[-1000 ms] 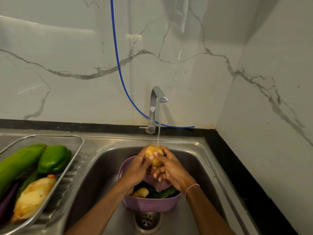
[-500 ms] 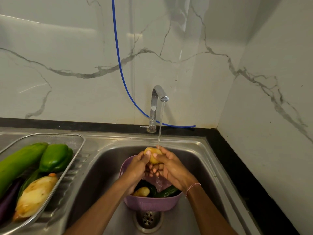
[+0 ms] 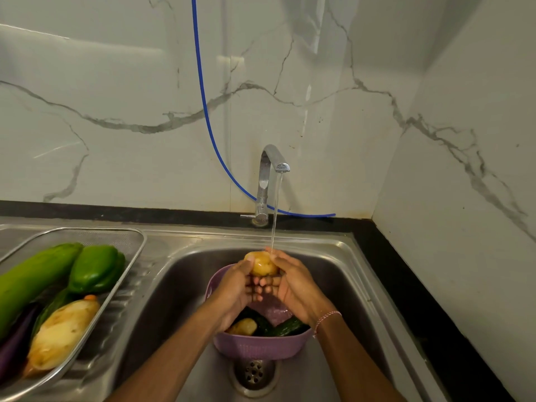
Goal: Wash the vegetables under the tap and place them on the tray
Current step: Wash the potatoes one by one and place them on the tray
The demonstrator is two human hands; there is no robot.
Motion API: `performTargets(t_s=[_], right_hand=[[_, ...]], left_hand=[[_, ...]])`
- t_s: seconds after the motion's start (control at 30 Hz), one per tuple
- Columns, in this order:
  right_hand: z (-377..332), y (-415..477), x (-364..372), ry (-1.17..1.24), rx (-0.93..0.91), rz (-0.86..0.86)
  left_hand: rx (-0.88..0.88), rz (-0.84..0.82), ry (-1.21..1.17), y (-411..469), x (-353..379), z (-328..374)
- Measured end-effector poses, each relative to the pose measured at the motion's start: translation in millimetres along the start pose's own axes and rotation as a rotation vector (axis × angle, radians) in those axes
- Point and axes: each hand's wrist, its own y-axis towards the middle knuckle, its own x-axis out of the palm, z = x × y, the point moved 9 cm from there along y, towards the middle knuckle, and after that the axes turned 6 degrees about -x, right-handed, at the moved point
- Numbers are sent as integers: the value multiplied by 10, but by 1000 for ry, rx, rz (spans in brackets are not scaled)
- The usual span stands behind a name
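Observation:
A yellow potato (image 3: 262, 264) sits under the water stream from the steel tap (image 3: 268, 181), over the sink. My left hand (image 3: 236, 288) grips it from the left and my right hand (image 3: 293, 282) grips it from the right, fingers overlapping beneath it. Below my hands a purple colander (image 3: 255, 345) stands in the sink and holds another potato (image 3: 243, 327) and dark green cucumbers (image 3: 287, 326). On the left drainboard a wire-mesh tray (image 3: 127, 236) carries a long green gourd (image 3: 32, 280), a green pepper (image 3: 94, 268), a pale yellow vegetable (image 3: 61, 335) and a purple aubergine (image 3: 14, 340).
The sink drain (image 3: 253, 372) lies just in front of the colander. A blue hose (image 3: 208, 117) hangs down the marble wall behind the tap. A black counter strip (image 3: 406, 285) runs along the right, against the side wall.
The potato has turned between my hands under the stream, and my fingers have shifted lower beneath it. Tray and colander are unchanged.

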Motion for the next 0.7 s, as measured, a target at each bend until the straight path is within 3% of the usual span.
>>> performTargets(t_s=[0.1, 0.23, 0.47, 0.7], right_hand=[[-46, -24, 62, -63, -49, -30], [-54, -28, 14, -200, -135, 97], [3, -58, -131, -117, -73, 262], [11, -69, -173, -25, 7, 250]], left_hand=[[-43, -3, -53, -40, 4, 3], [33, -57, 103, -120, 73, 69], [156, 14, 138, -58, -28, 147], [124, -132, 111, -52, 39, 159]])
